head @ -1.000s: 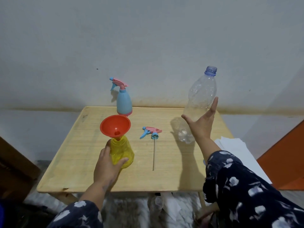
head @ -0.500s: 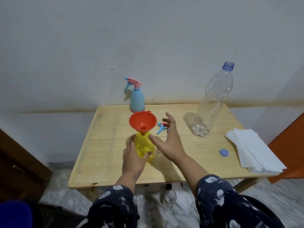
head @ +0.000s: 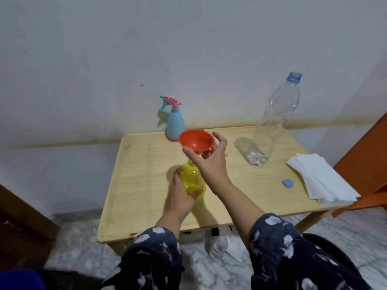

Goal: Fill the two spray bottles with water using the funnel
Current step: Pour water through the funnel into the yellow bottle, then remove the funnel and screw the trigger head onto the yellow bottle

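The person sits at a small wooden desk (head: 134,185) that stands against a pale wall. The left hand (head: 180,195) holds the yellow bottle (head: 191,178) near the middle of the desk; its grip is closed around the lower body of the bottle, with the thumb on the near side. The bottle stands upright and its threaded neck is open.

The right hand (head: 211,164) holds the red funnel (head: 196,141) just above the neck of the yellow bottle. The thumb and the fingers curl around the cone below the wide rim, so this grip is also closed on the thing. I cannot tell if the tip of the funnel is in the neck or already out, because the hand hides it.

At the far edge of the desk, behind the funnel, stands the blue spray bottle (head: 175,124) with its pink and blue trigger head on. To the right, a tall clear plastic bottle (head: 272,122) stands without its cap and looks empty. The small blue cap (head: 287,182) lies on the desk near the right side, just beside a pile of white paper napkins (head: 322,181).
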`<state>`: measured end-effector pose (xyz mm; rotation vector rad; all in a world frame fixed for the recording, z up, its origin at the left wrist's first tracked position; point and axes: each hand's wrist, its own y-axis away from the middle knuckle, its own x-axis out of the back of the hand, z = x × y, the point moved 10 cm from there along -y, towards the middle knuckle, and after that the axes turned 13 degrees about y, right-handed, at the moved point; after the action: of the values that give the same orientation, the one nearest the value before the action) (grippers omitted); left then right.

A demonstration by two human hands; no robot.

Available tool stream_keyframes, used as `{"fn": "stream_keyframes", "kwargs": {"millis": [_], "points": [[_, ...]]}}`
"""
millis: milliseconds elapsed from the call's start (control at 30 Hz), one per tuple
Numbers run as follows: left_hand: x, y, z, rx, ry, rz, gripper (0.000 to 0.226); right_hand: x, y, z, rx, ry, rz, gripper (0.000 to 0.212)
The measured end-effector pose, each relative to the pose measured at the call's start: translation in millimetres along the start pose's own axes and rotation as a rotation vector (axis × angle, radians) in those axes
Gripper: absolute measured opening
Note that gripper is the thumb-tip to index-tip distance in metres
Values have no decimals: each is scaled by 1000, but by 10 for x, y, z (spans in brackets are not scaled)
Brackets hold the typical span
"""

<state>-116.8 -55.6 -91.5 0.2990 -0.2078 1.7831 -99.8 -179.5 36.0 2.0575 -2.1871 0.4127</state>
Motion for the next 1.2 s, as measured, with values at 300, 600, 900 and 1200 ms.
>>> {"fn": "stream_keyframes", "kwargs": {"millis": [300, 600, 900, 1200], "points": [[91, -140, 160, -118, -27, -9, 78, 601, -758, 469, -240, 130, 98, 90], [197, -695, 308, -94, 77, 94, 79, 688, -1506, 1470, -421, 525, 89, 103], [166, -997, 228, -58, 98, 152, 81, 637, -1762, 1756, -471, 596, 60, 102], [75, -1019, 365, -36, 97, 120, 82, 346, -1578, 1293, -126, 1215, -100, 33]]}}
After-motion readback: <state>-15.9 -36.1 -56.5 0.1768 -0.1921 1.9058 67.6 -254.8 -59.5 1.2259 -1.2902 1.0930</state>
